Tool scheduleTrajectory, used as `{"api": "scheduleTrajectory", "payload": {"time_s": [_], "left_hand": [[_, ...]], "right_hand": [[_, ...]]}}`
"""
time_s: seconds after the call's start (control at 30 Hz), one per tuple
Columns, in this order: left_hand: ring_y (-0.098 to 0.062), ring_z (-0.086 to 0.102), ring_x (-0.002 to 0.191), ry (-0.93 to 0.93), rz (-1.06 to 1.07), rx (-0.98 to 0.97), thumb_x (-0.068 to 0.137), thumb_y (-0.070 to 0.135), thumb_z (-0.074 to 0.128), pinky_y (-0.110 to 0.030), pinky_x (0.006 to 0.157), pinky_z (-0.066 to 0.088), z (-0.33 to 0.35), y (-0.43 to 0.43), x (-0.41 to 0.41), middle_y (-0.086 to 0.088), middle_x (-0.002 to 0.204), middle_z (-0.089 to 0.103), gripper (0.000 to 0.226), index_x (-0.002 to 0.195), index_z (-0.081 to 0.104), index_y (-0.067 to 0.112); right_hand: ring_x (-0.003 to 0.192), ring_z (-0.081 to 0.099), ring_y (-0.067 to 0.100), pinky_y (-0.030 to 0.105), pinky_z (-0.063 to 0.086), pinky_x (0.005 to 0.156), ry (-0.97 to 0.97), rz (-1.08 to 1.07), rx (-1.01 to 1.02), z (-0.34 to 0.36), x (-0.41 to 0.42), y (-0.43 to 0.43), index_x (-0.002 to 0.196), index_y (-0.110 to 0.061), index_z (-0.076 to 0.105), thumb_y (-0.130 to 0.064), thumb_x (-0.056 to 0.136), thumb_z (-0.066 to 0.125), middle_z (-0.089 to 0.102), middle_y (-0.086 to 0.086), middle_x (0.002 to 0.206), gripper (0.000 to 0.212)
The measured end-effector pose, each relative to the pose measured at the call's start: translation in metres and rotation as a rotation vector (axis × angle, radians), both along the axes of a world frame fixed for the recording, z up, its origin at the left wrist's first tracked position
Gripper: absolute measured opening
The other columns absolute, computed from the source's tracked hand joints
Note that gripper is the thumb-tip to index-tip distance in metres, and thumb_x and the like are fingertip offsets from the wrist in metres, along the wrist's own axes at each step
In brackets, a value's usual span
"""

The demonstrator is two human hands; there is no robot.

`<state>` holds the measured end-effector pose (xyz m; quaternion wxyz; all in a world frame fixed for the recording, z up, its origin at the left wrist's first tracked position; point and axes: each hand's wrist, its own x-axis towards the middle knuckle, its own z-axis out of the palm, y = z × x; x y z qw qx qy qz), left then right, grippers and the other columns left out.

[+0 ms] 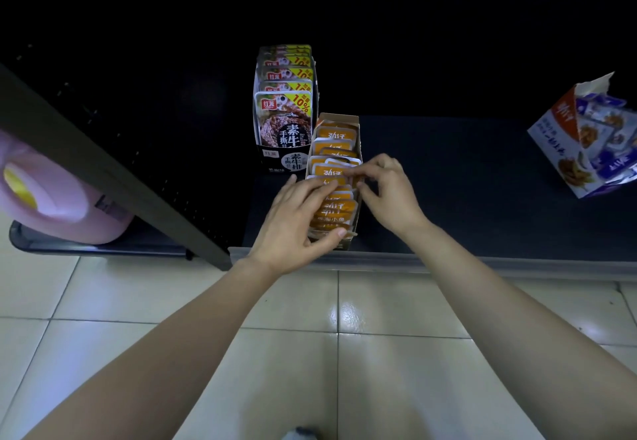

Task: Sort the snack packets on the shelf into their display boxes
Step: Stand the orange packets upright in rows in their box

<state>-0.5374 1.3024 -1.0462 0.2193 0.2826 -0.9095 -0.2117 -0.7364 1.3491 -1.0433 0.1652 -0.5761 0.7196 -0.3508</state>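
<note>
risks, near → far:
- tile floor point(327, 308) is directly below the shelf point(448, 181) edge, and the orange box point(339, 118) sits right at that edge. any pull toward the body prob drags the whole box off → spill
- L hand point(296, 219) clamps the front few orange packets point(336, 172), thumb at the front edge low down, fingers curled over the tops. squeeze too hard and the film creases or the front card folds
- R hand point(386, 194) pinches the top edge of one packet mid-row, thumb + fingertips. row looks uneven, a couple ride high w/ white edges proud. forcing one down btwn tight neighbours could pop the next one out or bow the thin side wall
- film looks slick, edge-only pinch = easy slip
- black box point(293, 162) stands just behind-left of the orange box, touching or not, can't tell. it's tall + narrow, so shoving the orange row back could nudge or tip it
- blue-white box point(565, 136) well apart on the right, torn open and tilted, blue packets point(606, 119) poking out the top. looks unstable, may go over and shed packets. print looks similar to the orange ones (blurry), so mix-up possible if sorted by logo not colour
</note>
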Motion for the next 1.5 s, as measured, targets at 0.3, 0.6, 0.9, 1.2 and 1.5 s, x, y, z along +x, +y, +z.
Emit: {"api": "scheduleTrajectory", "payload": {"time_s": [0.3, 0.6, 0.9, 1.2, 1.5], "left_hand": [[-0.018, 0.044, 0.126, 0.055, -0.043, 0.071, 0.087, 0.054, 0.055, -0.040, 0.100, 0.045, -0.002, 0.005, 0.006, -0.003, 0.135, 0.048, 0.067, 0.139, 0.047, 0.013], [-0.016, 0.044, 0.124, 0.064, -0.014, 0.102, 0.088, 0.052, 0.054, -0.039, 0.101, 0.045, -0.002, 0.004, 0.003, -0.001, 0.135, 0.046, 0.064, 0.139, 0.047, 0.015], [-0.017, 0.029, 0.144, 0.038, 0.003, 0.132, 0.086, 0.057, 0.051, -0.050, 0.118, 0.023, 0.001, -0.003, -0.007, 0.000, 0.154, 0.036, 0.061, 0.134, 0.051, 0.020], [-0.015, 0.041, 0.124, 0.049, 0.021, 0.140, 0.085, 0.057, 0.050, -0.042, 0.103, 0.040, 0.001, -0.002, -0.007, 0.001, 0.131, 0.050, 0.059, 0.130, 0.052, 0.019], [-0.014, 0.038, 0.128, 0.035, 0.010, 0.175, 0.084, 0.060, 0.049, -0.041, 0.105, 0.039, 0.002, -0.002, -0.007, 0.001, 0.135, 0.045, 0.064, 0.134, 0.048, 0.021]], "right_hand": [[0.080, 0.053, 0.011, 0.036, 0.051, 0.071, 0.049, -0.017, -0.105, 0.002, 0.003, 0.001, 0.097, -0.017, 0.072, -0.009, 0.083, 0.071, 0.060, -0.004, 0.085, 0.016], [0.076, 0.057, 0.013, 0.030, 0.052, 0.071, -0.115, -0.050, -0.059, 0.003, 0.006, -0.009, 0.083, -0.019, 0.067, -0.013, 0.082, 0.074, 0.061, -0.002, 0.088, 0.009], [0.088, 0.068, 0.015, 0.034, 0.058, 0.082, -0.281, 0.014, -0.016, 0.001, 0.000, -0.002, 0.095, -0.011, 0.075, -0.003, 0.085, 0.070, 0.071, 0.003, 0.095, 0.013], [0.078, 0.062, 0.007, 0.030, 0.057, 0.074, -0.127, -0.075, -0.073, 0.003, 0.003, -0.014, 0.105, -0.015, 0.072, -0.019, 0.089, 0.069, 0.063, -0.005, 0.094, 0.016], [0.071, 0.061, 0.009, 0.036, 0.058, 0.070, -0.116, -0.108, -0.031, 0.005, 0.005, -0.016, 0.096, -0.019, 0.066, -0.017, 0.085, 0.073, 0.064, -0.007, 0.082, 0.013]]}}
